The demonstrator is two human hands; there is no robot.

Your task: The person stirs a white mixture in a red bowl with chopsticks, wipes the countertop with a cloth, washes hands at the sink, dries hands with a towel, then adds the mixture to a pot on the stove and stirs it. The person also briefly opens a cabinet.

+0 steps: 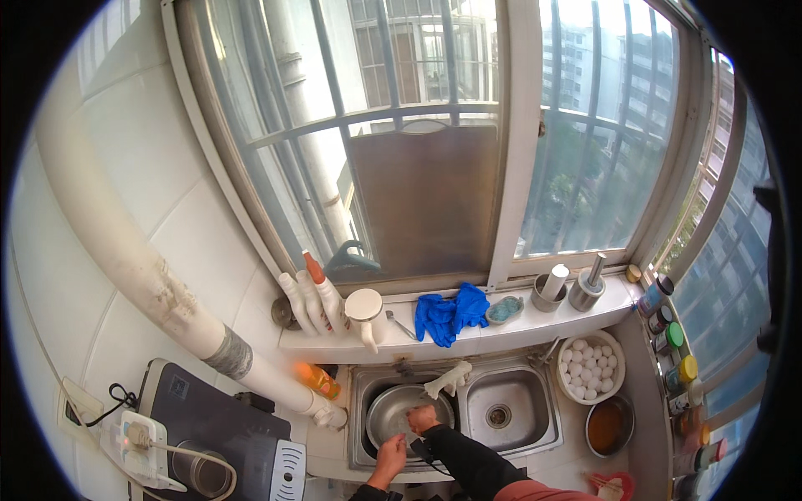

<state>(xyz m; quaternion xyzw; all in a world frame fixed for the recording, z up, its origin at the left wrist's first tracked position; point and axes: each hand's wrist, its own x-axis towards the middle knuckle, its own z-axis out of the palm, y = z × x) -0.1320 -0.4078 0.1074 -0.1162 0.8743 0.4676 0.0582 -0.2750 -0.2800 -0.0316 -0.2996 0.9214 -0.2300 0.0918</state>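
Observation:
Both hands are over a round metal basin [383, 418] that sits in the left bowl of a stainless steel double sink [358, 388]. My left hand [391, 457] is at the basin's near edge, its fingers bent together. Farther in, my right hand [423, 418] is curled above the basin's middle. Whether either one pinches something small is too unclear to tell. A pale cloth [448, 379] drapes over the divider between the bowls, close beyond the right hand. Next to it, the sink's right bowl [501, 401] has a round drain strainer [499, 416].
White eggs [588, 369] fill a basket [620, 376] right of the sink, beside a metal bowl of brownish liquid [606, 428]. Blue gloves [448, 316], a lidded mug [363, 313] and white bottles [313, 304] line the ledge. An orange bottle [318, 381] stands left, near a pipe [276, 376].

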